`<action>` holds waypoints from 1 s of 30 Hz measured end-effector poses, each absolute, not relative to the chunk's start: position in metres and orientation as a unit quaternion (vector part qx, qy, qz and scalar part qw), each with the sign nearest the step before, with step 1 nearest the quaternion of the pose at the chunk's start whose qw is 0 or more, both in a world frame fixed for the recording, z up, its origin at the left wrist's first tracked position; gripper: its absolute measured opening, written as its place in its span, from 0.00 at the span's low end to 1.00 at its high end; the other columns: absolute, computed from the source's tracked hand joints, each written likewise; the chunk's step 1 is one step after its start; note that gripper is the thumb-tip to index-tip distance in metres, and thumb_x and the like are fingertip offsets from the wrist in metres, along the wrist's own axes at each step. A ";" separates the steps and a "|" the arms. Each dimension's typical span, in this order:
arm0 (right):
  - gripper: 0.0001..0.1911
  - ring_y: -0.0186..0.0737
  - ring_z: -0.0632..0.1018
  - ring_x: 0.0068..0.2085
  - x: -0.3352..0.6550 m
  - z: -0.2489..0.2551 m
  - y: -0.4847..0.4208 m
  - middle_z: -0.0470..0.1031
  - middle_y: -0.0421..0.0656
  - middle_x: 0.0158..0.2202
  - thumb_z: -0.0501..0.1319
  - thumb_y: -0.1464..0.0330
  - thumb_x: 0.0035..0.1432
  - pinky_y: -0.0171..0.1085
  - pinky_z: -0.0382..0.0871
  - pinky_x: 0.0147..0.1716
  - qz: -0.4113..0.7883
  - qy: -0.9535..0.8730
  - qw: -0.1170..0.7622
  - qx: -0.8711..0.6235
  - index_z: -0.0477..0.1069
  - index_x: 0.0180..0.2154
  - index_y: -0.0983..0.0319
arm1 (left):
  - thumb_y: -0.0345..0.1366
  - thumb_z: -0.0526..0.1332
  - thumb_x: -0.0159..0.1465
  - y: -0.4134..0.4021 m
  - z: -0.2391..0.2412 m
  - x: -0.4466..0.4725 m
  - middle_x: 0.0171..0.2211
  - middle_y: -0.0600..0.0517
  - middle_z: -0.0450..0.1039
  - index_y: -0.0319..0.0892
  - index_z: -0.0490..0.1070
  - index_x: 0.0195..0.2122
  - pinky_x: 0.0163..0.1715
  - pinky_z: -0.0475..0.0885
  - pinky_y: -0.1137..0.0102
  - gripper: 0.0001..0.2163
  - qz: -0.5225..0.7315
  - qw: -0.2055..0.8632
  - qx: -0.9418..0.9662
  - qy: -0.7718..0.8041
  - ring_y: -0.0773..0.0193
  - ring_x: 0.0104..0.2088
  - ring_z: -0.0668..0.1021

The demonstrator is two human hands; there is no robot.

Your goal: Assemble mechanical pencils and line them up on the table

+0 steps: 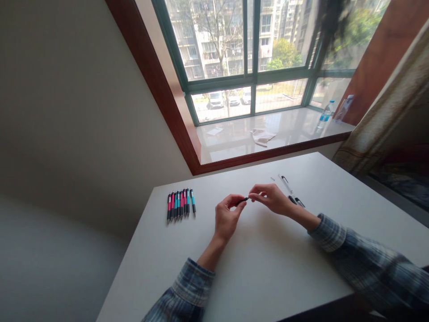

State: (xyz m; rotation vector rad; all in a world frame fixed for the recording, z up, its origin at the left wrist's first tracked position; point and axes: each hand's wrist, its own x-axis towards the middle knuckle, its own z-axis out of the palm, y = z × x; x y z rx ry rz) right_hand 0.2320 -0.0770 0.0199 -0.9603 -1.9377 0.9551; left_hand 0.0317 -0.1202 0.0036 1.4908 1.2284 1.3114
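Observation:
My left hand (pixel 228 217) pinches a short black pen grip section (pixel 241 202) between thumb and fingertips above the white table. At its far end, a small pale bit shows beside the fingertips of my right hand (pixel 270 198). These fingers are pinched together, but what lies between them is too small to make out. Several click pens (pixel 178 205) in red and teal with black grips lie side by side on the left. Just beyond my right hand lie a slim clear-and-black pen part (pixel 285 184), a dark piece (pixel 292 200) and a tiny spring-like piece (pixel 272 179).
The white table (pixel 268 268) reaches up to the window sill (pixel 228 145). On the sill are a crumpled cloth (pixel 263 136), a paper piece (pixel 215 131) and two plastic bottles (pixel 325 114). A curtain (pixel 385 98) hangs at the right.

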 end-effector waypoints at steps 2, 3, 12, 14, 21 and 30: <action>0.17 0.37 0.79 0.32 0.233 0.021 -0.078 0.82 0.42 0.30 0.62 0.55 0.66 0.36 0.72 0.35 0.355 -0.768 0.366 -0.388 0.78 0.34 0.61 | 0.39 0.70 0.60 -0.121 0.005 0.032 0.37 0.48 0.82 0.41 0.80 0.38 0.46 0.76 0.64 0.09 0.513 0.376 0.597 0.490 0.59 0.38 0.82; 0.17 0.37 0.79 0.31 0.233 0.022 -0.079 0.81 0.41 0.29 0.61 0.55 0.66 0.36 0.71 0.34 0.345 -0.773 0.359 -0.393 0.77 0.33 0.61 | 0.39 0.70 0.60 -0.121 0.005 0.033 0.37 0.48 0.82 0.41 0.80 0.38 0.46 0.76 0.64 0.09 0.511 0.371 0.600 0.491 0.59 0.39 0.82; 0.15 0.36 0.78 0.30 0.233 0.024 -0.080 0.80 0.42 0.29 0.60 0.57 0.67 0.34 0.70 0.32 0.349 -0.790 0.341 -0.371 0.77 0.36 0.61 | 0.40 0.69 0.61 -0.121 0.005 0.033 0.37 0.47 0.82 0.41 0.80 0.38 0.46 0.76 0.64 0.09 0.516 0.380 0.597 0.483 0.59 0.39 0.82; 0.18 0.34 0.76 0.28 0.233 0.024 -0.080 0.79 0.41 0.27 0.58 0.57 0.68 0.34 0.69 0.31 0.340 -0.797 0.330 -0.374 0.76 0.32 0.62 | 0.40 0.69 0.61 -0.122 0.006 0.033 0.37 0.48 0.82 0.41 0.80 0.38 0.46 0.76 0.64 0.09 0.511 0.373 0.605 0.483 0.59 0.39 0.82; 0.19 0.32 0.72 0.26 0.234 0.023 -0.079 0.76 0.40 0.26 0.58 0.56 0.68 0.32 0.65 0.29 0.335 -0.809 0.315 -0.367 0.75 0.31 0.62 | 0.38 0.69 0.60 -0.122 0.008 0.035 0.36 0.48 0.82 0.42 0.81 0.38 0.45 0.76 0.64 0.08 0.511 0.375 0.606 0.481 0.59 0.38 0.82; 0.21 0.32 0.70 0.26 0.236 0.025 -0.079 0.73 0.39 0.24 0.54 0.57 0.70 0.33 0.62 0.29 0.330 -0.816 0.295 -0.371 0.72 0.29 0.62 | 0.38 0.69 0.60 -0.124 0.008 0.035 0.37 0.49 0.83 0.42 0.81 0.38 0.44 0.76 0.65 0.07 0.498 0.371 0.619 0.481 0.59 0.38 0.82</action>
